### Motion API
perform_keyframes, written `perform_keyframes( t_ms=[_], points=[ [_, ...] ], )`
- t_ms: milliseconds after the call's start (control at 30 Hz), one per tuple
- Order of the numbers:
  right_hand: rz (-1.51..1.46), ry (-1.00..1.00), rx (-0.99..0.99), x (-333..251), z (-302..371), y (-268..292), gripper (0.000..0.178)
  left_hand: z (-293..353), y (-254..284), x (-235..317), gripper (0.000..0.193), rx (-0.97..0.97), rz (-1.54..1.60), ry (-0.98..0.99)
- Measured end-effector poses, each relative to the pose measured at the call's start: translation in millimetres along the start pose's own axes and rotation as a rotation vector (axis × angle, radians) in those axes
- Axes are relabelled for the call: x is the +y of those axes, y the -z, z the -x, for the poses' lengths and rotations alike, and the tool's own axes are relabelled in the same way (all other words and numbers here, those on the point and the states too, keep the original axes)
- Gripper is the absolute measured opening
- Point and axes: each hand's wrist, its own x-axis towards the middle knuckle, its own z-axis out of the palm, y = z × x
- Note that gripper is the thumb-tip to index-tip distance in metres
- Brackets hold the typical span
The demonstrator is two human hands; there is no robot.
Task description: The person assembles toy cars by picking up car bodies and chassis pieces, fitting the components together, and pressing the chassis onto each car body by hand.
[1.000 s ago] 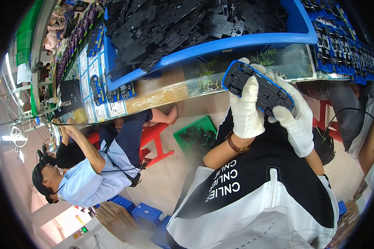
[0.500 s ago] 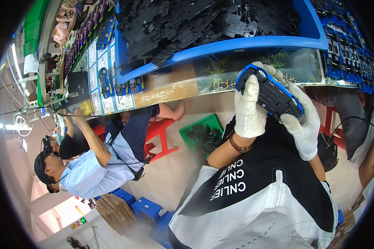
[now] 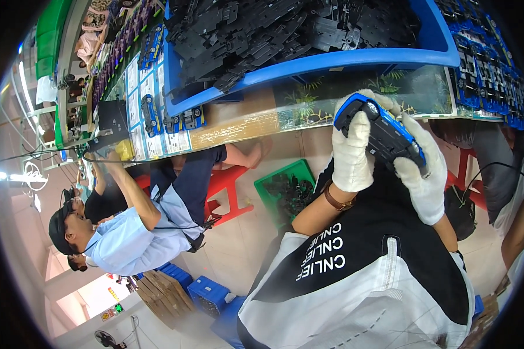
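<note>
A blue toy car [image 3: 384, 132] with a black underside is held between my two white-gloved hands, just off the near edge of the table. Its black base faces up toward me. My left hand [image 3: 354, 157] grips the car's left end, the thumb laid on the underside and the fingers behind the body. At the other end, my right hand [image 3: 426, 180] closes around the car, thumb at the near side and fingers along the far side. Most fingertips are hidden behind the car.
Beyond the hands stands a big blue bin [image 3: 332, 60] heaped with flat black plastic parts [image 3: 244, 41]. Rows of blue toy cars [image 3: 486, 75] fill the far right. A green crate [image 3: 284, 189] of dark parts is on the floor. To the left sits a co-worker in a light blue shirt [image 3: 125, 241].
The car has tilted a little in my hands, so its underside shows at a steeper angle. Both hands keep their hold and have barely shifted.
</note>
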Motion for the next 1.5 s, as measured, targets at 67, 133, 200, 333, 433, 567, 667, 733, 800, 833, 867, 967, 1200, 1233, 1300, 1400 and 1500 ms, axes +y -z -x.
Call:
perform_keyframes(
  t_ms=[67, 133, 200, 333, 433, 567, 667, 733, 800, 833, 867, 967, 1200, 1233, 1300, 1400, 1500],
  points=[
    [-0.017, 0.041, 0.021, -3, -4, 3, 0.057, 2, 3, 0, 0.035, -0.053, 0.021, 0.032],
    [0.032, 0.173, 0.052, -3, -7, 5, 0.051, 7, 4, -3, 0.049, -0.045, -0.199, 0.095],
    [0.087, 0.203, 0.063, -2, -7, 4, 0.05, 7, 2, -2, 0.051, -0.017, -0.115, 0.129],
    [-0.004, 0.214, 0.088, 7, -3, -1, 0.05, 11, 2, -3, 0.048, 0.024, -0.129, 0.091],
    [-0.009, 0.157, 0.086, 7, -3, -3, 0.05, 7, 8, -5, 0.047, 0.013, -0.169, 0.1],
    [-0.065, 0.07, 0.105, 6, 1, -4, 0.05, 8, 6, 2, 0.045, -0.01, -0.091, 0.13],
    [-0.003, 0.085, 0.093, 5, 1, -3, 0.049, 10, 10, 7, 0.039, 0.034, -0.014, 0.142],
    [0.071, 0.13, 0.087, 4, 2, -4, 0.048, 11, 16, 6, 0.037, 0.059, -0.022, 0.133],
    [0.136, 0.16, 0.074, 6, 4, -4, 0.047, 13, 20, 3, 0.032, 0.099, -0.117, 0.065],
    [0.132, 0.168, 0.066, 7, 2, -7, 0.047, 15, 21, 2, 0.029, 0.125, -0.153, 0.023],
    [0.108, 0.174, 0.086, 9, 3, -9, 0.046, 15, 19, 3, 0.029, 0.126, -0.155, 0.021],
    [0.089, 0.155, 0.103, 5, -1, -12, 0.044, 11, 18, 6, 0.029, 0.105, -0.152, -0.003],
    [0.104, 0.133, -0.008, -3, -20, -13, 0.042, 23, 21, -3, 0.034, 0.117, -0.161, -0.096],
    [0.186, 0.207, 0.002, 0, -20, -14, 0.04, 25, 22, -2, 0.035, 0.09, -0.204, -0.112],
    [0.186, 0.229, 0.01, 4, -21, -17, 0.039, 23, 23, -2, 0.035, 0.104, -0.229, -0.113],
    [0.165, 0.193, 0.009, 13, -24, -22, 0.036, 14, 28, -3, 0.033, 0.126, -0.328, -0.121],
    [0.243, 0.235, 0.038, 17, -25, -26, 0.036, 11, 30, 5, 0.027, 0.132, -0.284, -0.087]
  ],
)
